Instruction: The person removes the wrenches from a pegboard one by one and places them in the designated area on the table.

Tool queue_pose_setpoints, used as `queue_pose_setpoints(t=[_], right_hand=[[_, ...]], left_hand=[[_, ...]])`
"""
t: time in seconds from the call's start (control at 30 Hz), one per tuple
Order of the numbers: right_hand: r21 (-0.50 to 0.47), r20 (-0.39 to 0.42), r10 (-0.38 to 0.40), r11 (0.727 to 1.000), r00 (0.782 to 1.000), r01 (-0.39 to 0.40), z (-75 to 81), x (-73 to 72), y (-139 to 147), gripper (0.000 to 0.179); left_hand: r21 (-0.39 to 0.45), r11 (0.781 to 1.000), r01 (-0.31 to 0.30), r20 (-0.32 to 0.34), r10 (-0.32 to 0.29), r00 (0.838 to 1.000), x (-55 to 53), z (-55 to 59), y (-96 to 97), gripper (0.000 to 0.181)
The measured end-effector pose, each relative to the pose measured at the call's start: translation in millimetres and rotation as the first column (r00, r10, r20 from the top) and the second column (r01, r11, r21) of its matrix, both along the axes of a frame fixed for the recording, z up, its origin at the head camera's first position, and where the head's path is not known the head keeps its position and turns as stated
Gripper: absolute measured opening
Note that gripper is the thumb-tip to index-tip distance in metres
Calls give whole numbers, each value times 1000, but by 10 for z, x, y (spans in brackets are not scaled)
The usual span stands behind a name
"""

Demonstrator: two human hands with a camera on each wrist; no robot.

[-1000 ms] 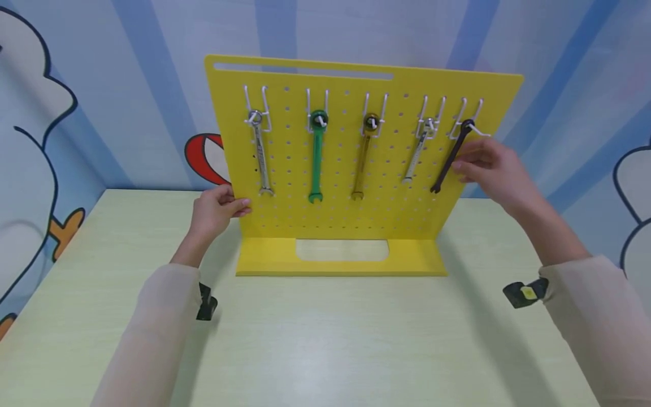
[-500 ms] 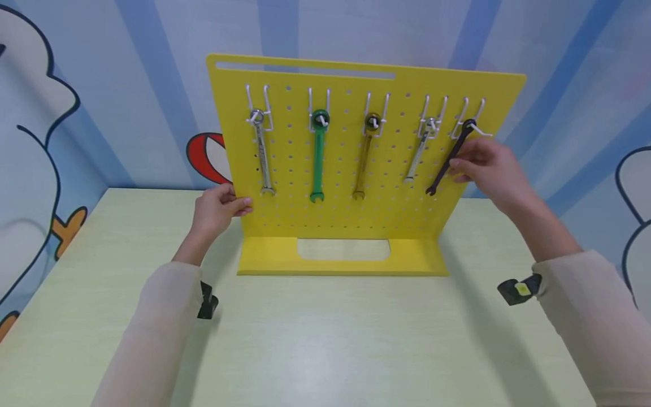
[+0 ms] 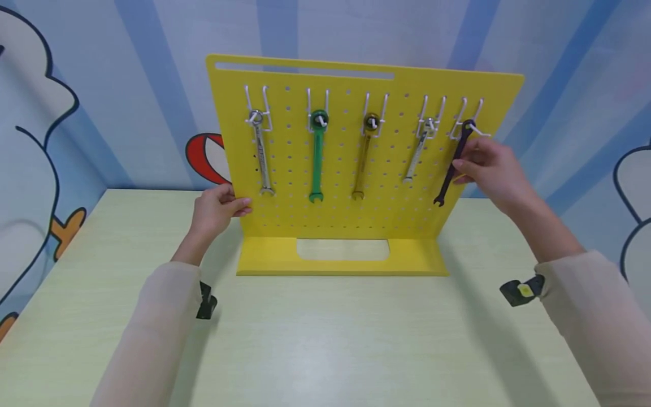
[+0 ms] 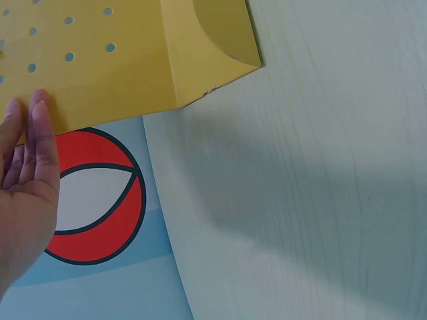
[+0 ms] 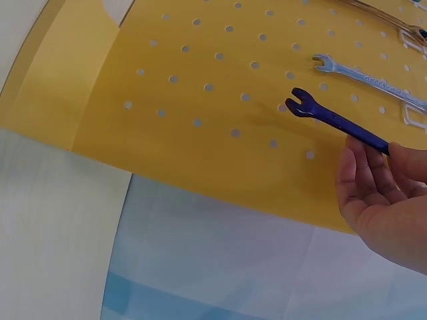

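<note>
My right hand pinches the shank of a dark purple-black wrench between thumb and fingers. Its ring end is on the rightmost white hook; the open end points down, slightly left. The right wrist view shows that dark wrench standing a little off the board. At the lower left edge of a yellow pegboard, my left hand grips the board, thumb in front. Other wrenches hang in a row: a silver one, a green one, a gold one and a shorter silver one.
The pegboard's base, with a cut-out slot, stands on a pale wooden table. Behind is a blue striped backdrop with cartoon figures. A black wrist camera sticks out from the right sleeve.
The dark wrench's lower end first swung left, then back right and down, so it hangs steeper. My right hand shifted slightly with it. My left hand stayed on the board.
</note>
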State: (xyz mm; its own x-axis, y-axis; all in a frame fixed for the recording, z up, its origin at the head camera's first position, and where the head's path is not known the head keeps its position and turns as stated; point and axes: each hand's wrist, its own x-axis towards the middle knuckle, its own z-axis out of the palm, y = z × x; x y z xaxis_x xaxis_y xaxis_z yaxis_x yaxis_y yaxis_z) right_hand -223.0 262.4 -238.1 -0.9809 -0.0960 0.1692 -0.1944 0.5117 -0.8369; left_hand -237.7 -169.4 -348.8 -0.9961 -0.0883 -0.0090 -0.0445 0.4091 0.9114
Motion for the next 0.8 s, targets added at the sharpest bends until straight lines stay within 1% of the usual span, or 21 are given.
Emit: queue_pose_setpoints(t=[0.07,0.1,0.13,0.17,0.3,0.33,0.47,0.5,0.67,0.7,0.73,0.8], right_hand=[[-2,-12,8,1000,1000,-8,6,12,7,12],[-4,-15,11,1000,1000,-11,8,17,12,11],[-5,-18,14,1000,1000,-14,9,22,18,11],[-3,-21,18,1000,1000,-18,9,25,24,10],[28,-16,19,999,1000,-19,18,46,45,11],[39,-12,20,999,1000,-19,22,54,51,12],[78,3,17,997,1000,-18,46,97,73,17],[86,7,16,996,1000,-16,50,107,77,17],[98,11,24,995,1000,-25,71,156,92,19],[98,10,28,995,1000,-28,73,165,97,19],[101,7,31,994,1000,-31,76,174,102,19],[115,4,33,993,999,-34,80,190,114,18]], left_hand=[[4,1000,0,-3,0,1000,-4,-6,-5,33],[30,1000,3,-7,-3,1000,-47,-63,-34,33],[29,1000,4,-7,-4,1000,-52,-67,-37,34],[5,1000,-2,-1,2,1000,-15,-21,-11,34],[-4,1000,0,7,0,1000,-20,-25,-7,31],[-32,999,-1,11,1,1000,23,32,23,31],[-40,999,2,7,-2,1000,37,45,31,30],[-16,1000,5,2,-5,1000,13,8,9,30],[-15,1000,5,0,-5,1000,9,-3,-1,30],[-16,1000,8,-1,-8,1000,9,-2,-3,30],[-43,999,6,3,-6,1000,32,35,16,29],[-45,999,9,7,-9,1000,26,35,14,29]])
